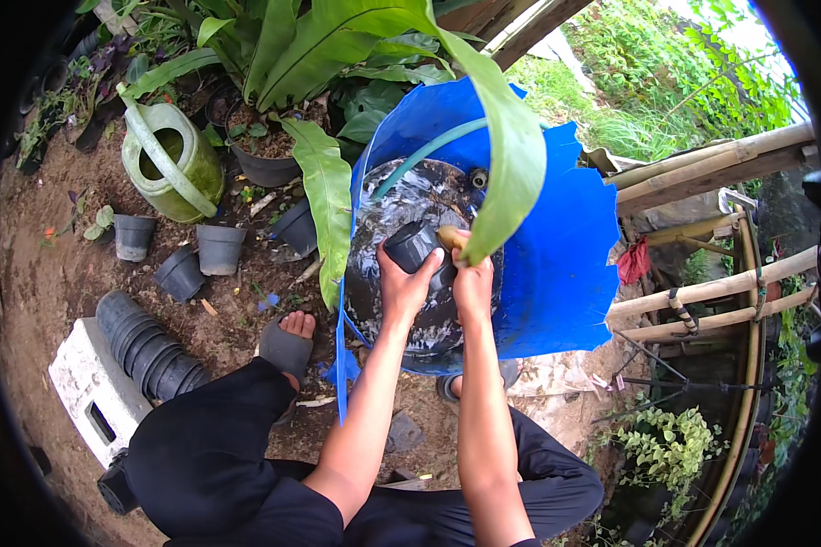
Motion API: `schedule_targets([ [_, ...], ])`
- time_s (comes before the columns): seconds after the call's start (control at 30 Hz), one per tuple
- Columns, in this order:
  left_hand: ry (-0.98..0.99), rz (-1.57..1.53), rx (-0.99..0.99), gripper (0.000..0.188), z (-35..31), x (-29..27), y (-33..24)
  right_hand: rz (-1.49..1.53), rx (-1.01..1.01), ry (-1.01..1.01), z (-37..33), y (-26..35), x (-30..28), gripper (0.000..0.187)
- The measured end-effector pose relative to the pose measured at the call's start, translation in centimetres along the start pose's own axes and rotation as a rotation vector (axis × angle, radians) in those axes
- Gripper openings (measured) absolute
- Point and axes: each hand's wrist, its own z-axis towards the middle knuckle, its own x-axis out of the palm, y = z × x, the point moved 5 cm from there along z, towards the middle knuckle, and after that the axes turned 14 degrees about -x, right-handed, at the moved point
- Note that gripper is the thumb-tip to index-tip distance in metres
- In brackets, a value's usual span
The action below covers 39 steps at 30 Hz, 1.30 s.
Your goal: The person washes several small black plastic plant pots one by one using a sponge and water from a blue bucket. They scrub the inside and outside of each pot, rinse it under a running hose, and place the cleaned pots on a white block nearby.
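Note:
Over the foamy water (pixel 383 210) in a cut-open blue drum (pixel 556 246), my left hand (pixel 403 290) is closed around a small black plant pot (pixel 412 244), which lies tilted. My right hand (pixel 473 284) is closed on a small, rounded, tan-brown thing (pixel 451 238) against the pot's right side; its kind does not show clearly. A green hose (pixel 429 153) runs over the drum's far side into the water. A long green leaf (pixel 506 137) hangs in front of the drum and hides part of the right fingertips' surroundings.
On the soil to the left stand several black pots (pixel 220 250) and a green watering can (pixel 175 164). A stack of black pots (pixel 146 342) leans by a white block (pixel 96 392). Leafy potted plants (pixel 274 55) crowd the far side. Bamboo rails (pixel 711 290) run along the right.

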Motion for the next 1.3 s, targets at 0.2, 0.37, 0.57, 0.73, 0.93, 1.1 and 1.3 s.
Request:
schedule_targets([
  [0.2, -0.067, 0.291, 0.269, 0.104, -0.5, -0.7, -1.9, -0.090, -0.012, 0.041, -3.4, 3.3, 0.2, 0.036],
  [0.37, 0.188, 0.317, 0.312, 0.105, -1.2, 0.1, -3.0, -0.149, -0.178, -0.014, -1.7, 3.1, -1.2, 0.029],
  [0.57, 0.279, 0.443, 0.414, 0.108, -3.1, 1.0, -4.3, -0.110, -0.077, -0.050, 0.5, 2.2, -2.9, 0.022],
  [0.73, 0.237, 0.643, 0.532, 0.107, -4.1, 1.8, -5.3, -0.270, -0.174, 0.002, 1.2, 3.8, -3.7, 0.028],
  [0.93, 0.165, 0.699, 0.692, 0.093, -4.8, 1.5, -5.7, -0.476, -0.360, 0.120, -0.1, 6.5, -2.2, 0.041],
  [1.1, 0.166, 0.793, 0.699, 0.094, -4.5, 1.3, -5.2, -0.330, -0.375, 0.276, -2.2, 7.7, -1.0, 0.042],
  [1.3, 0.218, 0.861, 0.744, 0.095, -5.5, 2.4, -4.8, -0.330, -0.178, -0.023, -0.9, 6.9, -3.0, 0.044],
])
